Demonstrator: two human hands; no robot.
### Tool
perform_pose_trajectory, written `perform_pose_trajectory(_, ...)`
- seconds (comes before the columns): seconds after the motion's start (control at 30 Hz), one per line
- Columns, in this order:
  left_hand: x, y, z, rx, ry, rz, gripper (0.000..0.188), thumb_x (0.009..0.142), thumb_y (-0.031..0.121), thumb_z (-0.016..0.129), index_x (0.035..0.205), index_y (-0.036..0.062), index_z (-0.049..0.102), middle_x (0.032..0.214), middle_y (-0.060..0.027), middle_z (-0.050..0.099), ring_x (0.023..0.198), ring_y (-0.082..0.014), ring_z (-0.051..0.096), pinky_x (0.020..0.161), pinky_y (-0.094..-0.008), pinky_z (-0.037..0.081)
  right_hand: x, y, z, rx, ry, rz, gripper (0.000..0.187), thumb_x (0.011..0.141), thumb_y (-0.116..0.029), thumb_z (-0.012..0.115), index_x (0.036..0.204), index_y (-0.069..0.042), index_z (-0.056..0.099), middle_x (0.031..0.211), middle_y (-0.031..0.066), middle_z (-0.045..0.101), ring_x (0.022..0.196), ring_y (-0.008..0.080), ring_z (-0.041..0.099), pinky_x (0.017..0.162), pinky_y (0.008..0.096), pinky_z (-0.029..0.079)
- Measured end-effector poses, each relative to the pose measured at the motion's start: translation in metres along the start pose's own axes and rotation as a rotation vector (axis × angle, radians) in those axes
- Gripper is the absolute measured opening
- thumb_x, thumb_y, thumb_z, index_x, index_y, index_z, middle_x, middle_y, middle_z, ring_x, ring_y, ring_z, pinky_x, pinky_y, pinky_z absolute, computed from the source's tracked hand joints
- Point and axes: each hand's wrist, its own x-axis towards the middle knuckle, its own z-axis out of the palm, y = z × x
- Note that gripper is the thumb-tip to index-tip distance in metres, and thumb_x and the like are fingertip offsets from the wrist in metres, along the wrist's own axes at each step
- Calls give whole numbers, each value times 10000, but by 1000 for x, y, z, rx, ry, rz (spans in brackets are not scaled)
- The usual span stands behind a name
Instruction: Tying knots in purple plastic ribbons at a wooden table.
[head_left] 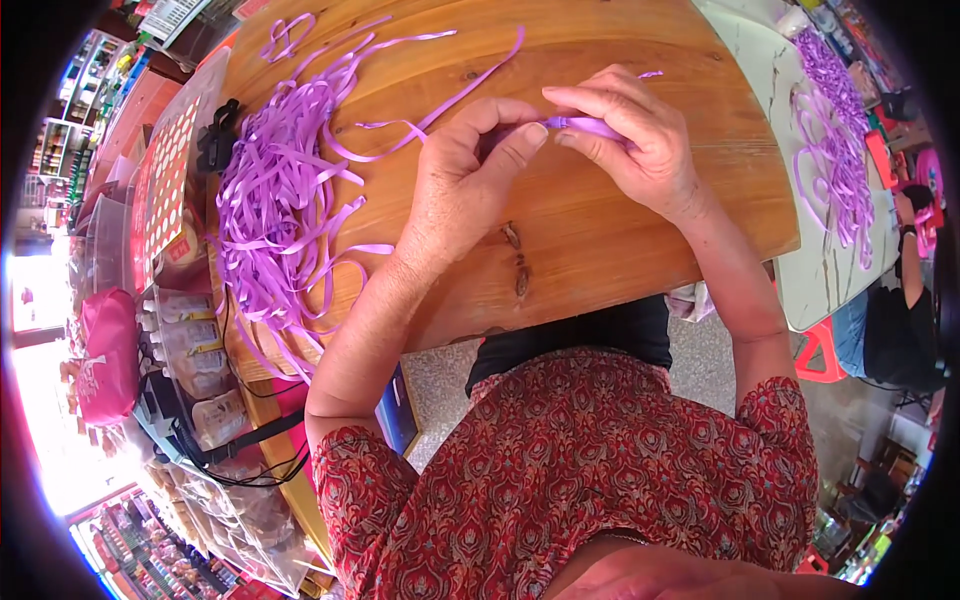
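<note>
Red shirt (590,460) faces table edge (580,303); hands (468,165) (640,138) pinch ribbon (594,126) above bare wood (610,230).

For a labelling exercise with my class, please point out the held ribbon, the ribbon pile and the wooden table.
Held ribbon (594,126), head view: its flat purple stretch.
Ribbon pile (274,195), head view: middle of the heap.
Wooden table (610,245), head view: bare part of the top.

ribbons (275,190): purple | tabletop (620,240): orange-brown, wood-grained | shirt (600,450): red, ornate print | side table (755,65): white, dark-veined
</note>
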Motion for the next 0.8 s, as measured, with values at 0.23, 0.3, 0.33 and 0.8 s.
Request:
perform_pose_trajectory(0.23,-2,-2,-1,-85,-40,39,112,866,92,671,940,7,664,851,8,617,777,-57,547,707,-208,458,3,-4,-4,10,-60,-118,264,716,51,708,973,9,664,831,88,605,741,228,566,616,300,456)
perform_pose_trajectory(0.3,-4,2,-2,-78,-59,-10,93,854,85,679,912,13,671,846,-2,625,777,-66,558,708,-212,460,6,-13,-9,-11,-81,-128,233,718,74,683,941,15,657,819,92,599,729,223,561,609,293,446)
perform_pose_trajectory(0.33,-5,5,-3,-74,-90,-56,74,841,77,688,884,18,678,841,-12,632,777,-76,569,709,-217,463,7,-17,-12,-42,-96,-132,206,719,98,658,910,21,651,807,95,593,717,217,557,601,287,437)
perform_pose_trajectory(0.8,-5,24,-63,297,128,254,58,795,-28,674,823,19,653,771,-22,612,696,-83,541,643,-213,426,-74,56,-137,424,420,508,179,906,-38,512,1027,59,603,936,76,590,893,143,537,859,285,410)
